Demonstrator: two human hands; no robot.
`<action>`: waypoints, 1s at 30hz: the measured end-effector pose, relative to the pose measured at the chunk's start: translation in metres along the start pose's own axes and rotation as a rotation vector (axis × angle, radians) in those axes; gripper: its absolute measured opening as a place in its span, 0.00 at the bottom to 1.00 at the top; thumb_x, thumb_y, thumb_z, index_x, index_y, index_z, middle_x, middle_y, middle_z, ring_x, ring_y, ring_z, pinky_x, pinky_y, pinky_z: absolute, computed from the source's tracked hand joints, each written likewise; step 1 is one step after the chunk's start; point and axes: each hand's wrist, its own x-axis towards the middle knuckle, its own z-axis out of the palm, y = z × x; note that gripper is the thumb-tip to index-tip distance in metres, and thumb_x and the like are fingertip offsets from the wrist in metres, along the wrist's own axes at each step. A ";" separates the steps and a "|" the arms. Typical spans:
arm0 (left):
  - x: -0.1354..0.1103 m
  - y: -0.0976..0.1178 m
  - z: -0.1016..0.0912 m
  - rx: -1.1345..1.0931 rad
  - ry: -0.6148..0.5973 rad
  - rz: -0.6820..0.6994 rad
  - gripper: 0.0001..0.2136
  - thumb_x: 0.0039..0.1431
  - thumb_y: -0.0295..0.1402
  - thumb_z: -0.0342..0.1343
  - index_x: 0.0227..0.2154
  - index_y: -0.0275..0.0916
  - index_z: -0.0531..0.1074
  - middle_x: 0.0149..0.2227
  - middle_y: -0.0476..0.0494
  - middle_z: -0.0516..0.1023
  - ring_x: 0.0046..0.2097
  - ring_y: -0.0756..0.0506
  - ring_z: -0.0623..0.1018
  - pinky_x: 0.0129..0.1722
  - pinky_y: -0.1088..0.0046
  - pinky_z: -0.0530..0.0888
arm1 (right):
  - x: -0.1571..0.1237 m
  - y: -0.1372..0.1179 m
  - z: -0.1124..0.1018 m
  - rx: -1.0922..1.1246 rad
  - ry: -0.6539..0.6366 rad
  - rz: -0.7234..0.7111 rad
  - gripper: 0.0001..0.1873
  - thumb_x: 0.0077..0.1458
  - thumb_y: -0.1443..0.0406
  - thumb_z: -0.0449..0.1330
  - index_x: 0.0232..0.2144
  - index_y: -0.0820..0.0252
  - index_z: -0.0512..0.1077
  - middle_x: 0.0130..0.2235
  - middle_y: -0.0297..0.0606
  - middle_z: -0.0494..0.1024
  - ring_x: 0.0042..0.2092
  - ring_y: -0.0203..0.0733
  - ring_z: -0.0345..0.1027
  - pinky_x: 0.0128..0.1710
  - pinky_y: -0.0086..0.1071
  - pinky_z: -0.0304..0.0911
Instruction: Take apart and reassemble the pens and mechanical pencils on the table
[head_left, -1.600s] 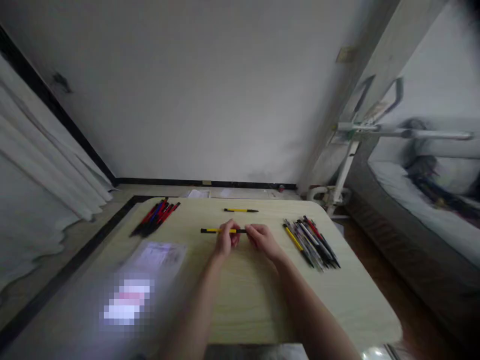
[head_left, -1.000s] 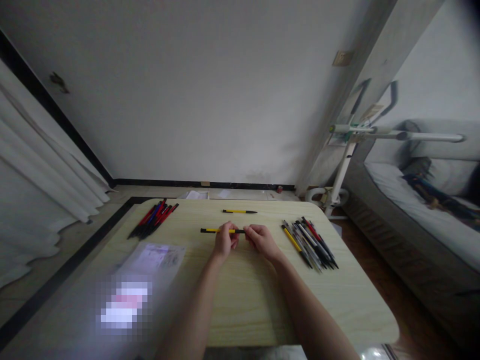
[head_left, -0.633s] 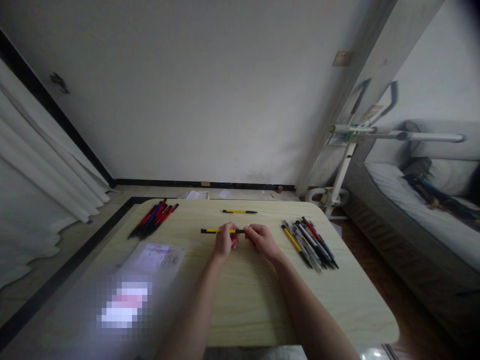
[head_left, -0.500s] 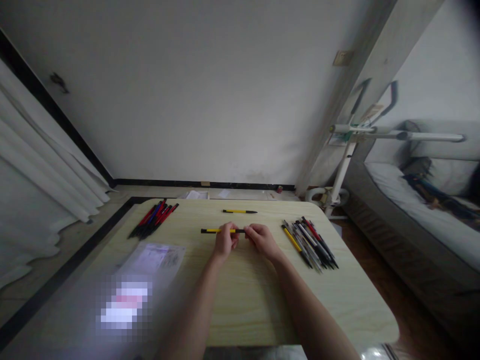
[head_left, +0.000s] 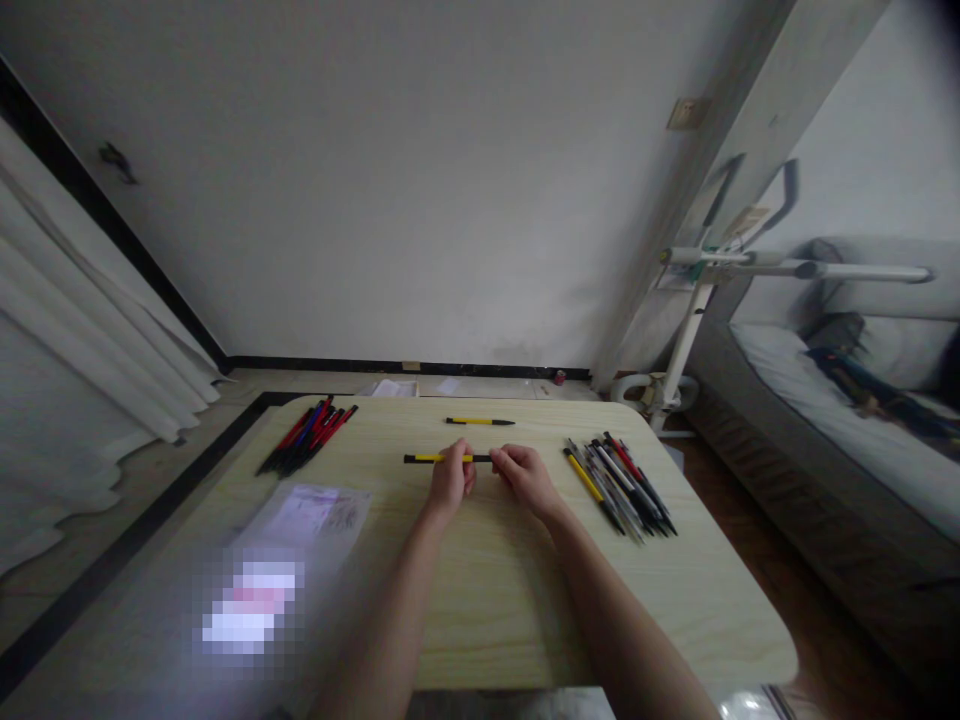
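Both my hands hold one yellow-and-black pen (head_left: 424, 459) level above the middle of the table. My left hand (head_left: 449, 478) is closed around its yellow barrel. With thumb and fingers, my right hand (head_left: 526, 478) pinches the black end on the right; the very tip is hidden by the fingers. Beyond my hands lies a second yellow pen (head_left: 480, 422), pointing right. To the right rests a pile of pens (head_left: 630, 490) in clear, white, red, black and yellow. A bunch of red, blue and black pens (head_left: 311, 437) lies at the far left.
A clear plastic bag (head_left: 322, 515) with paper in it lies on the left of the pale wooden table (head_left: 495, 620). Behind stands a wall (head_left: 420, 200). White exercise equipment (head_left: 686, 340) and a grey sofa (head_left: 817, 480) are to the right, a curtain (head_left: 90, 330) to the left.
Almost nothing differs. The held pen and my hands have shifted very slightly; both hands keep their grip on it.
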 end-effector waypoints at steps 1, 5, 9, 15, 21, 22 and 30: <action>0.000 0.000 0.000 -0.003 0.001 -0.008 0.16 0.53 0.40 0.39 0.13 0.40 0.53 0.08 0.56 0.51 0.11 0.54 0.56 0.12 0.77 0.52 | 0.000 0.000 0.000 0.001 0.002 0.001 0.21 0.49 0.51 0.51 0.18 0.63 0.64 0.13 0.27 0.57 0.16 0.28 0.47 0.14 0.23 0.42; 0.000 0.002 0.001 -0.001 0.009 -0.014 0.15 0.52 0.38 0.40 0.13 0.40 0.53 0.08 0.56 0.51 0.11 0.54 0.56 0.13 0.77 0.52 | 0.000 0.001 0.000 -0.004 0.012 -0.008 0.21 0.49 0.51 0.51 0.18 0.63 0.65 0.14 0.27 0.57 0.16 0.28 0.46 0.14 0.23 0.42; 0.000 0.001 0.001 -0.022 0.004 -0.008 0.15 0.52 0.37 0.40 0.13 0.40 0.52 0.09 0.57 0.51 0.11 0.55 0.55 0.13 0.77 0.51 | 0.000 0.002 0.000 -0.005 0.006 -0.008 0.22 0.49 0.51 0.51 0.19 0.63 0.65 0.14 0.27 0.57 0.16 0.28 0.47 0.15 0.23 0.43; 0.001 -0.001 0.000 -0.036 0.000 -0.009 0.15 0.51 0.37 0.41 0.12 0.39 0.52 0.08 0.57 0.50 0.11 0.55 0.55 0.13 0.78 0.51 | 0.001 0.004 0.000 0.001 0.011 -0.028 0.20 0.49 0.52 0.51 0.19 0.63 0.66 0.14 0.27 0.58 0.16 0.28 0.47 0.15 0.23 0.43; 0.001 0.000 0.001 -0.053 0.007 -0.015 0.15 0.51 0.37 0.41 0.12 0.40 0.51 0.08 0.57 0.50 0.11 0.55 0.54 0.13 0.78 0.52 | 0.001 0.002 0.000 0.004 0.010 -0.037 0.19 0.49 0.52 0.52 0.20 0.63 0.66 0.14 0.27 0.59 0.17 0.28 0.49 0.16 0.24 0.45; 0.001 0.000 0.001 -0.051 0.008 -0.015 0.15 0.51 0.37 0.41 0.12 0.40 0.51 0.08 0.57 0.50 0.11 0.55 0.54 0.13 0.78 0.52 | 0.001 0.002 0.000 0.005 0.013 -0.042 0.19 0.49 0.53 0.53 0.20 0.63 0.66 0.15 0.27 0.59 0.17 0.28 0.49 0.16 0.24 0.46; 0.001 0.001 0.000 -0.025 0.005 -0.013 0.16 0.51 0.37 0.41 0.12 0.40 0.50 0.08 0.56 0.50 0.11 0.55 0.55 0.13 0.77 0.52 | 0.002 0.005 0.002 0.030 0.040 -0.054 0.15 0.48 0.54 0.54 0.24 0.62 0.66 0.19 0.30 0.63 0.21 0.30 0.54 0.19 0.24 0.50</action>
